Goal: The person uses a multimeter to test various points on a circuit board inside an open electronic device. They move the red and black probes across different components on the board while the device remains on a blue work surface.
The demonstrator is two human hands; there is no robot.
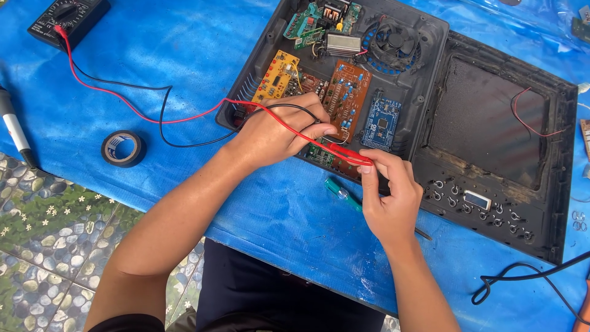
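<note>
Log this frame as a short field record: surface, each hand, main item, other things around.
Surface: blue sheet
Left hand: on the black probe lead, over the opened casing
Right hand: pinching the red probe
Boards: brown board, yellow board, blue board
Nearby: multimeter, tape roll, green screwdriver, fan

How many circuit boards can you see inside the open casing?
5: yellow board at left, brown board mid, blue board to its right, green boards on top, green board by the left hand. More may be hidden.
</note>
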